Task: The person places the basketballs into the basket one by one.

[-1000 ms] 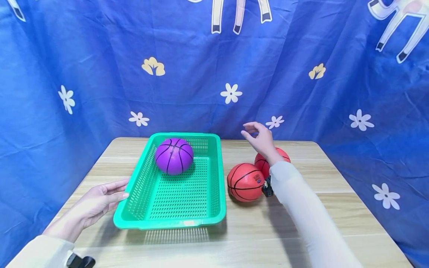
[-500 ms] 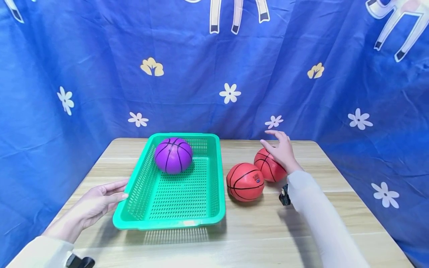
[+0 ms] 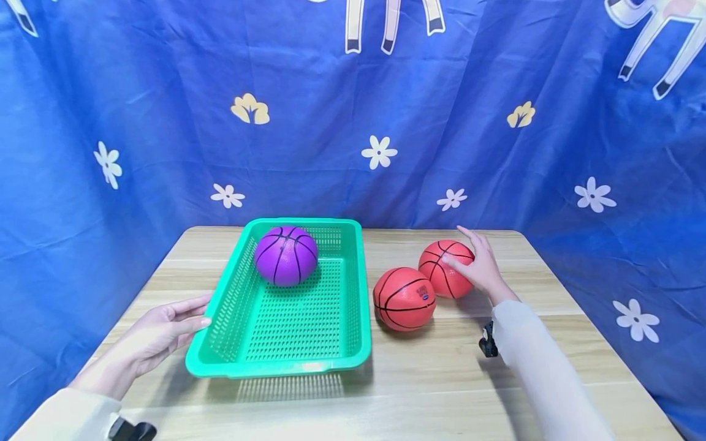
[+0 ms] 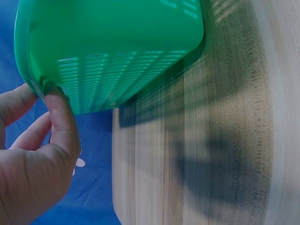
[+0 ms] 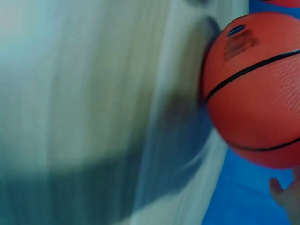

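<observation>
My left hand (image 3: 151, 334) pinches the left rim of a green plastic basket (image 3: 278, 369); the left wrist view has thumb and fingers on either side of the basket's lip (image 4: 22, 56). Inside, toward the back, sits a purple toy basketball (image 3: 286, 257). Two red basketballs are on the table right of the basket: a nearer one (image 3: 404, 300) and a farther one (image 3: 437, 277). Beside the farther ball my right hand (image 3: 481, 269) is spread, its thumb overlapping the ball's right side. In the right wrist view, fingers (image 5: 291, 197) show at the edge by a red ball (image 5: 258, 93).
The wooden table (image 3: 419, 380) has its back edge against a blue curtain (image 3: 309, 153) printed with flowers. More curtain hangs on both sides. Bare tabletop shows in front of the balls and to their right.
My right hand has moved right and lowered, from above and behind the red balls to the right side of the farther one. The left hand and basket have stayed in place.
</observation>
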Demonstrator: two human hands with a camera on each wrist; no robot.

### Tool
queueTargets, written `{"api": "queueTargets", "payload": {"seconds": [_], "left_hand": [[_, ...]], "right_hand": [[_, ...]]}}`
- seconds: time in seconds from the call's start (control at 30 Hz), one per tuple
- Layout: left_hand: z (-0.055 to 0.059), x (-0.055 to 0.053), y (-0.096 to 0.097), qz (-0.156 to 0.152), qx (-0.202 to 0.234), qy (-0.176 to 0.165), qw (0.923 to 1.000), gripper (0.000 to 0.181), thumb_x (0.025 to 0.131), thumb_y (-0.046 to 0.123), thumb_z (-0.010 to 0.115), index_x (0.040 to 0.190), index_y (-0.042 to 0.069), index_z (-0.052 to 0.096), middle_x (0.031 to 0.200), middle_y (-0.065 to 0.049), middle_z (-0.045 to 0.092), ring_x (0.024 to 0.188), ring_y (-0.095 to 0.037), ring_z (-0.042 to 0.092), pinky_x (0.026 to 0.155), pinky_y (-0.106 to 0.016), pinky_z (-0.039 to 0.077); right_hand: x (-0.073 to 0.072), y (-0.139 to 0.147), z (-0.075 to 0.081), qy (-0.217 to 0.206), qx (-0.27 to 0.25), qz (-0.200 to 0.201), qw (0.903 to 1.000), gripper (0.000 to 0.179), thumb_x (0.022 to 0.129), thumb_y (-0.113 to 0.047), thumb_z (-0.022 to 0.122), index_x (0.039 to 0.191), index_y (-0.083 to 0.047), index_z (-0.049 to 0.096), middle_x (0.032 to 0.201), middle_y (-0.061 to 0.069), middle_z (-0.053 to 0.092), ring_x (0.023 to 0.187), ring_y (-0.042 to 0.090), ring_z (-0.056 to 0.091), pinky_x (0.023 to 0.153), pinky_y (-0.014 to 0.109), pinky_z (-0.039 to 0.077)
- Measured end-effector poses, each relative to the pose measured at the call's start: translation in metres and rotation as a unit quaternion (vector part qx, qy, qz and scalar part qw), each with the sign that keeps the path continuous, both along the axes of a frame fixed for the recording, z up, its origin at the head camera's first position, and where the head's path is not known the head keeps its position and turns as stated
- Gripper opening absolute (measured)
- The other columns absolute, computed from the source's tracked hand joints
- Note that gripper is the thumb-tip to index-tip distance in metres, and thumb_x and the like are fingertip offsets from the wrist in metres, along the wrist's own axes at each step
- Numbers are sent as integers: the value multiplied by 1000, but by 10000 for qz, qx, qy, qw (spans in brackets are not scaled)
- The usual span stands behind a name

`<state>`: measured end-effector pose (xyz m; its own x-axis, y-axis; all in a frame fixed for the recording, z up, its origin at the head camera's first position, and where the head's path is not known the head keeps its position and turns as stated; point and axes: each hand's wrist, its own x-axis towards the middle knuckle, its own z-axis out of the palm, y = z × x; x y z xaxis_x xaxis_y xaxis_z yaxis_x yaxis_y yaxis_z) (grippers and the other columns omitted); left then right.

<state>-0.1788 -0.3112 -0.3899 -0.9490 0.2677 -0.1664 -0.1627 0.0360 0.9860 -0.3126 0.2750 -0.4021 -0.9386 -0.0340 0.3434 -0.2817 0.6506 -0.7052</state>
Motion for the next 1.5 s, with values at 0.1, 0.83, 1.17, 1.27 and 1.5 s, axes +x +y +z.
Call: {"api": "queueTargets", "payload": {"seconds": [0.1, 0.83, 1.17, 1.27, 1.5], "left_hand": [[-1, 0, 0, -41, 55, 61, 10000, 73, 94, 0, 57, 143, -18, 7, 112, 10, 58, 103, -5, 60, 88, -17, 49], [2, 3, 1, 84, -357, 68, 9993, 74, 94, 7, 60, 144, -15, 10, 117, 8, 54, 102, 0, 57, 88, -14, 47], [5, 4, 3, 41, -741, 80, 9972, 72, 95, 12, 59, 146, -12, 14, 139, -17, 40, 103, 3, 55, 90, -16, 46], [4, 4, 3, 45, -635, 81, 9979, 72, 95, 10, 59, 146, -12, 14, 136, -13, 44, 104, 1, 56, 89, -16, 47], [4, 4, 3, 32, -170, 47, 9998, 73, 94, 5, 59, 145, -14, 10, 118, 7, 55, 104, -5, 59, 89, -18, 48]], "right_hand": [[4, 6, -6, -177, -116, 159, 9996, 88, 76, -35, 81, 149, -27, 31, 145, 18, 26, 130, 41, 30, 95, 66, 39], [8, 21, -23, -820, -477, 434, 9945, 95, 73, -32, 84, 150, -19, 29, 146, 19, 33, 123, 43, 42, 92, 59, 46], [10, 32, -10, -622, -242, 175, 9976, 93, 75, -32, 82, 150, -16, 29, 142, 24, 35, 122, 46, 42, 92, 61, 45], [10, 35, -2, -580, -194, 104, 9981, 93, 75, -33, 82, 150, -18, 29, 143, 23, 34, 122, 46, 42, 93, 61, 44], [5, 35, 17, -387, -198, 100, 9990, 94, 75, -35, 82, 150, -20, 27, 143, 22, 36, 122, 45, 42, 93, 62, 43]]}}
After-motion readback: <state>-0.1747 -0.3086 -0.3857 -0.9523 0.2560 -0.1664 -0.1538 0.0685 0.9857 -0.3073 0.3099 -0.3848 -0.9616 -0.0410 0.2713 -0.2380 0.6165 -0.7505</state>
